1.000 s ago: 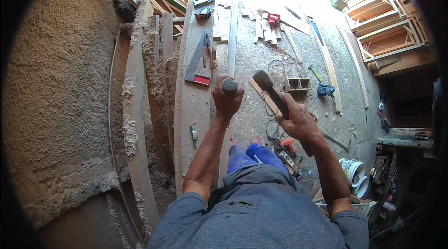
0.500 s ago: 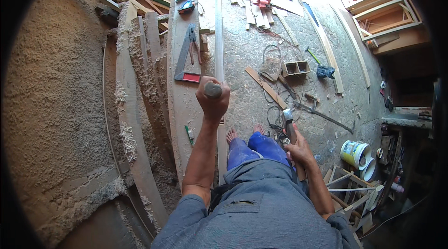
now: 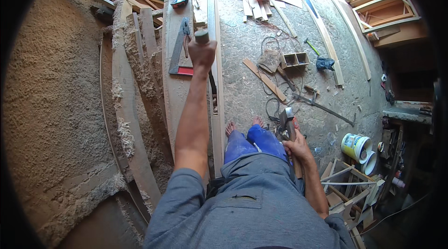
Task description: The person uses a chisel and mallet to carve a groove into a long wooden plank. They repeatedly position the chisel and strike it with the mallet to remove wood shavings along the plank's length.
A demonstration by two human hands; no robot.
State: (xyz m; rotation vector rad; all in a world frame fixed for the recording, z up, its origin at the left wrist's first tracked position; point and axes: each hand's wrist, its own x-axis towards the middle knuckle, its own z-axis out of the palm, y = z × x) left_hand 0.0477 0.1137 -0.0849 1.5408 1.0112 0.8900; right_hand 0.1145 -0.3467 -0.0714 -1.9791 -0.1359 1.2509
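My left hand (image 3: pixel 203 55) is closed round the handle of a chisel (image 3: pixel 202 37), its round butt showing above my fist. Below the fist, a dark blade slants toward a slot (image 3: pixel 215 102) cut in a long wooden bar (image 3: pixel 214 127); whether its tip touches wood I cannot make out. At my right thigh, my right hand (image 3: pixel 297 145) grips a hammer (image 3: pixel 287 117), metal head up, wooden handle running down beside my leg. Left of the bar lies a plank bench (image 3: pixel 171 104) bearing a try square (image 3: pixel 175 55) with a red-marked stock, pliers (image 3: pixel 187 46) and a tape measure (image 3: pixel 179 1).
Shaving-covered boards (image 3: pixel 126 86) stand on the left. On the floor to the right are a hollow block (image 3: pixel 295 59), cables, a long clamp-like bar (image 3: pixel 329 113) and a green-handled tool (image 3: pixel 311 46). White buckets (image 3: pixel 357 148) and wooden frames (image 3: pixel 347 183) sit further right.
My left hand has moved forward and a little left with the chisel, uncovering the slot in the bar. My right hand stays low with the hammer; the view has shifted slightly.
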